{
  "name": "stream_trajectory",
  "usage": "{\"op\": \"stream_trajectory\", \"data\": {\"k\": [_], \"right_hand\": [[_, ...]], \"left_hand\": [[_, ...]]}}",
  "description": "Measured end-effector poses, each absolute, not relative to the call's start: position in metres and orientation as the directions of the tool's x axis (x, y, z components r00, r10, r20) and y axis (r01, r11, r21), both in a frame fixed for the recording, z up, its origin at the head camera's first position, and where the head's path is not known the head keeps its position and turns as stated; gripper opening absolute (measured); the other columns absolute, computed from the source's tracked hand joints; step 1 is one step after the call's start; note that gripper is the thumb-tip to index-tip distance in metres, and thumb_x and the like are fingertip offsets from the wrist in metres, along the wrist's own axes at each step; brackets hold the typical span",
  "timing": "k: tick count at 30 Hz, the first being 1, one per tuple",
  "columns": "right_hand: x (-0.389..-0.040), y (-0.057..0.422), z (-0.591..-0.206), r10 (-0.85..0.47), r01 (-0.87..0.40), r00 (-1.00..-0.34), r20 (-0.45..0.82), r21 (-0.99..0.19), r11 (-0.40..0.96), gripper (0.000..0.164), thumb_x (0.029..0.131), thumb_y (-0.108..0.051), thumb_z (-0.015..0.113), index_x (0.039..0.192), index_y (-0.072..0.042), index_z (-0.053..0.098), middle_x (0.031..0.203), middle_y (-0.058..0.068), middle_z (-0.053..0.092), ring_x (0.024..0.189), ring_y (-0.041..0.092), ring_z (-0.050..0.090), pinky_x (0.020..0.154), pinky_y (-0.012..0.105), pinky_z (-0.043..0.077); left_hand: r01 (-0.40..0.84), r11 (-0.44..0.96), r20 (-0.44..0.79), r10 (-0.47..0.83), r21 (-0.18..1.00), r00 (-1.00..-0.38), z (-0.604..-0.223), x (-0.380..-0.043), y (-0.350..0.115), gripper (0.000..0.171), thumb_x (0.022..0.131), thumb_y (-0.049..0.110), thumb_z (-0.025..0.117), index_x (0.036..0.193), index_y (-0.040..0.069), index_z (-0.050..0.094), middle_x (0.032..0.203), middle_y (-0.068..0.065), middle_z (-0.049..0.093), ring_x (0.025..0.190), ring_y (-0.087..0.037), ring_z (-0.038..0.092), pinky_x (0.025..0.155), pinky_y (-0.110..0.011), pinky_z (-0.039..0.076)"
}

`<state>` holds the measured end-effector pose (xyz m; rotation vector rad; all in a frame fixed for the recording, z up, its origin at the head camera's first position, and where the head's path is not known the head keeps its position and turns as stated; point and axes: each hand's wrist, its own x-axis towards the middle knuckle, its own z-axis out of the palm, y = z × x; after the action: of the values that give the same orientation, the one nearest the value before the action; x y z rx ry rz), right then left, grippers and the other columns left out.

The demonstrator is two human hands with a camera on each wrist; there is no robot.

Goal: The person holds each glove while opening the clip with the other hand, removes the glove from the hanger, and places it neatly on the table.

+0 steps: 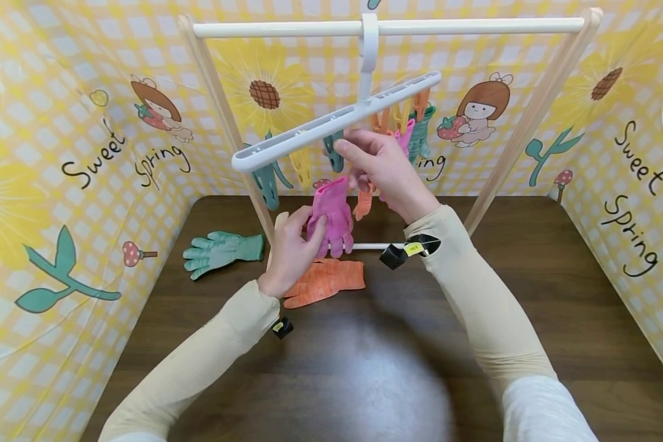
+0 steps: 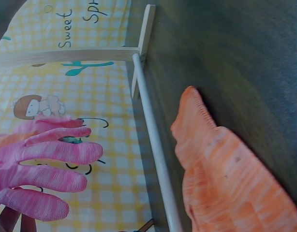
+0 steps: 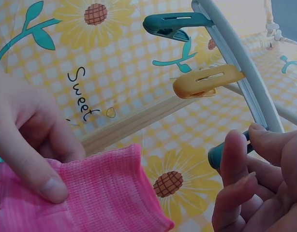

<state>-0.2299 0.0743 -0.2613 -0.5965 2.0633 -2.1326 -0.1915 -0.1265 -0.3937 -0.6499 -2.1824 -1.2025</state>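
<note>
My left hand (image 1: 291,250) pinches a pink knit glove (image 1: 333,212) by its side, thumb in front. The glove's cuff points up and its fingers hang down, as the left wrist view also shows. Just above the cuff, my right hand (image 1: 385,170) holds a dark green clothespin (image 1: 334,152) on the grey hanger (image 1: 304,135). In the right wrist view the thumb and fingers are on that clothespin (image 3: 216,155), and the pink cuff (image 3: 114,186) lies apart from it. A yellow clothespin (image 3: 206,81) and another green clothespin (image 3: 175,23) hang farther along the bar.
The tilted hanger hooks over a white rod (image 1: 475,26) on a wooden stand (image 1: 530,116). Gloves, including a green glove (image 1: 420,132), hang at its right end. An orange glove (image 1: 331,283) and a green glove (image 1: 223,250) lie on the dark table (image 1: 530,294).
</note>
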Motion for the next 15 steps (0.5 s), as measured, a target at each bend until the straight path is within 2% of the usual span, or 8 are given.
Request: {"op": "stream_trajectory", "data": {"k": [3,9,15], "right_hand": [[-0.228,0.076,-0.264,-0.351,-0.181,-0.916,0.196,-0.981,-0.075,0.034,0.106,-0.019,0.062,0.135,-0.001,0.064,0.068,0.003,0.057,0.052,0.014,0.055,0.048,0.024,0.042],[-0.226,0.080,-0.268,-0.350,-0.168,-0.919,0.182,-0.983,-0.071,0.033,0.106,-0.021,0.061,0.133,-0.001,0.065,0.072,0.005,0.059,0.053,0.015,0.057,0.047,0.023,0.044],[-0.221,0.092,-0.276,-0.375,-0.180,-0.911,0.171,-0.984,-0.011,0.035,0.106,-0.029,0.062,0.135,-0.011,0.067,0.107,0.009,0.072,0.057,0.017,0.057,0.045,0.025,0.045]], "left_hand": [[0.603,0.482,0.626,0.137,0.635,-0.768,-0.402,-0.187,-0.125,0.013,0.102,0.012,0.065,0.098,0.000,0.067,0.076,-0.006,0.056,0.068,-0.018,0.057,0.062,-0.026,0.047],[0.583,0.478,0.597,0.142,0.658,-0.790,-0.407,-0.182,-0.123,0.012,0.102,0.013,0.065,0.101,0.001,0.067,0.079,-0.006,0.056,0.072,-0.019,0.060,0.065,-0.029,0.050],[0.564,0.497,0.575,0.151,0.659,-0.804,-0.409,-0.180,-0.122,0.013,0.103,0.014,0.066,0.101,0.002,0.067,0.080,-0.006,0.056,0.074,-0.019,0.058,0.066,-0.029,0.047]]}}
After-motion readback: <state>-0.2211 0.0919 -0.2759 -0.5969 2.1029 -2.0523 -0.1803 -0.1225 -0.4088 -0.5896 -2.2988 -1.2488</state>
